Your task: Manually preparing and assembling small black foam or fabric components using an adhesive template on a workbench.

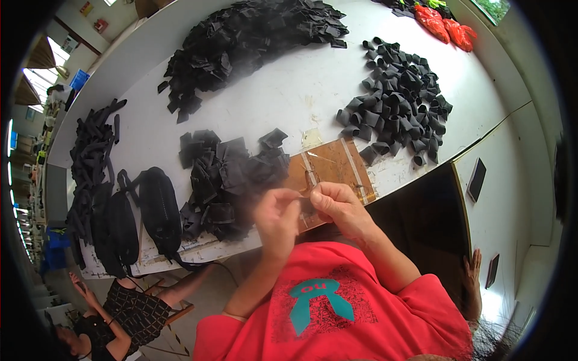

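Note:
My left hand (277,218) and my right hand (342,209) meet in front of my chest, over the near edge of a brown wooden board (343,161). Between their closed fingertips is a small dark piece of fabric (307,206), mostly hidden by the fingers. The left hand is slightly blurred; the right one pinches with thumb and forefinger. Light strips run across the board, and a small metal fitting (310,174) lies just beyond my fingers. Left of my hands is a heap of flat black fabric pieces (226,171). Curled black fabric loops (400,99) are piled beyond the board, to the right.
A larger black fabric heap (241,42) covers the far table. Black bags (158,207) and rolled strips (93,144) lie left. Red plastic bags (442,27) sit far right; a phone (476,179) lies on the right-hand surface. One person (129,307) sits lower left; another person's hand (473,271) rests at right.

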A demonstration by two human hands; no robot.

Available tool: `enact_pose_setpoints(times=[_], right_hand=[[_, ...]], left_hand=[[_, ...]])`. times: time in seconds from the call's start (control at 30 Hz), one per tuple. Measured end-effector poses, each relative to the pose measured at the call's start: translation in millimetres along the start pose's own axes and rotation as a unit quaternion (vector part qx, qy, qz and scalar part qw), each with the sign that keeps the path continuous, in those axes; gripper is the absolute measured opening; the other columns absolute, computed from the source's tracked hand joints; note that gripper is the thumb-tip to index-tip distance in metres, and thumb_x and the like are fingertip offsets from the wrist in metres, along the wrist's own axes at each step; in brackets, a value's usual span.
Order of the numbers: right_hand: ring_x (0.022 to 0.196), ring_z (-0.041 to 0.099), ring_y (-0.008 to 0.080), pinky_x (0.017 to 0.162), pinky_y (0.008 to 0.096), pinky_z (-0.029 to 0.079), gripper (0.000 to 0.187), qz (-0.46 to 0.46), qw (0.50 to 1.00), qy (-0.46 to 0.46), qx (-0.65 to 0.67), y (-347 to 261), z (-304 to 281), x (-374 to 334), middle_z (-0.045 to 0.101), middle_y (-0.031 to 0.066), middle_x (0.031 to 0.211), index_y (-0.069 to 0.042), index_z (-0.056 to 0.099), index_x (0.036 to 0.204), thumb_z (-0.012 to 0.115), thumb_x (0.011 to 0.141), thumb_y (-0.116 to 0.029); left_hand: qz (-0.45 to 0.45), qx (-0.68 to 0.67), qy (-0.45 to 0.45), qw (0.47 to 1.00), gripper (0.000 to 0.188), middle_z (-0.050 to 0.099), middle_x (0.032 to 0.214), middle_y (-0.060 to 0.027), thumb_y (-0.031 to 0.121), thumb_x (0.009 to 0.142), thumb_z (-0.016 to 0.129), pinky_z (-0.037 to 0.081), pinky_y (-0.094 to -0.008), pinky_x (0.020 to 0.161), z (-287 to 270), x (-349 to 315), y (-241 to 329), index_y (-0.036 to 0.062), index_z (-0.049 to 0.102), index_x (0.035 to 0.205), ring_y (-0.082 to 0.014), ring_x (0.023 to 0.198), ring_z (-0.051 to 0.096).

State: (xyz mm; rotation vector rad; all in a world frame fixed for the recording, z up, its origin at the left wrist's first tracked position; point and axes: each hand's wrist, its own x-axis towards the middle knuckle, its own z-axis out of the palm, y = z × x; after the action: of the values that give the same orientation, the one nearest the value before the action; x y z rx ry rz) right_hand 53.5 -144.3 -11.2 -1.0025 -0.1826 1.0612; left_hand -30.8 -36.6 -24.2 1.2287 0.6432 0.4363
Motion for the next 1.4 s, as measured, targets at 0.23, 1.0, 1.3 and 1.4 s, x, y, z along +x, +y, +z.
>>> enact_pose_setpoints(times=[0.23,1.0,1.3,1.4], right_hand=[[0.058,0.037,0.0018,0.051,0.0179,0.032,0.029,-0.035,0.975,-0.086,-0.203,-59.8,9.4,32.8,0.043,-0.0063,0.061,-0.005,0.053,0.071,0.052,0.089,-0.028],[0.063,0.055,0.023,0.054,0.0302,0.044,0.019,-0.364,0.806,0.103,-0.455,-33.8,14.5,10.6,0.052,0.0083,0.07,-0.001,0.057,0.079,0.07,0.065,-0.003],[0.058,0.05,0.0262,0.05,0.0328,0.04,0.017,-0.46,0.743,0.104,-0.475,-17.7,3.5,24.7,0.048,0.0093,0.065,-0.002,0.056,0.074,0.067,0.062,0.003],[0.059,0.051,0.0105,0.048,0.0253,0.037,0.01,-0.316,0.867,0.03,-0.384,-37.7,-7.8,19.2,0.05,0.0037,0.062,-0.002,0.054,0.073,0.064,0.073,0.0]], left_hand=[[-0.237,-0.506,-0.215,0.801,0.013,0.061,0.082,-0.0121,0.004,0.086,0.046,0.023,-0.0178,0.032,-8.9,26.2,32.4,0.002,0.053,0.095,-0.0021,0.03,0.029],[0.105,-0.288,-0.156,0.939,0.011,0.058,0.092,-0.0115,0.006,0.085,0.052,0.04,-0.0373,0.087,-8.5,31.0,18.8,0.0024,0.057,0.095,-0.0221,0.091,0.053],[0.142,-0.108,-0.097,0.979,0.01,0.06,0.093,-0.0118,0.0,0.083,0.054,0.043,-0.025,0.08,-13.3,31.7,14.4,-0.0035,0.057,0.092,-0.0145,0.085,0.056],[0.151,0.01,-0.037,0.988,0.012,0.06,0.089,-0.0101,-0.002,0.083,0.052,0.044,-0.0226,0.075,-11.3,49.7,14.4,-0.0048,0.056,0.093,-0.0116,0.079,0.056]])
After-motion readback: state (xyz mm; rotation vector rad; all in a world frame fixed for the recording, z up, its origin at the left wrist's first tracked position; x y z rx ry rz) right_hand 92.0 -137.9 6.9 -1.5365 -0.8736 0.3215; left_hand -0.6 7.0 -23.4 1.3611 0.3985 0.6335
